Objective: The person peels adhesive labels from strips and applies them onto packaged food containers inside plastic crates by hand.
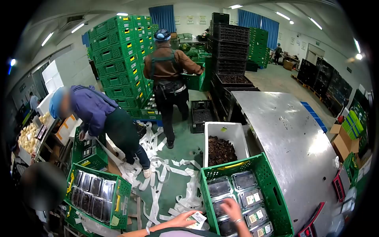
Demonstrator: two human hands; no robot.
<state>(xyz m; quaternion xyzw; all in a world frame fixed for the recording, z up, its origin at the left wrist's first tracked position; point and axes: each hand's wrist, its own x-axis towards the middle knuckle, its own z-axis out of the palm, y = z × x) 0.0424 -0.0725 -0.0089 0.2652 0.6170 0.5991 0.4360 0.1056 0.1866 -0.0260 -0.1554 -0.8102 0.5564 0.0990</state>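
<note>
Reaching over the green crate (269, 177) at lower right of the frame, above lidded boxes (243, 180), with the right hand (232, 210) too blurred for judging its grip. Holding, in the left hand (179, 221) at bottom centre, a printed label (197, 219), possibly risking a drop outside the crate through loose pinching.
</note>
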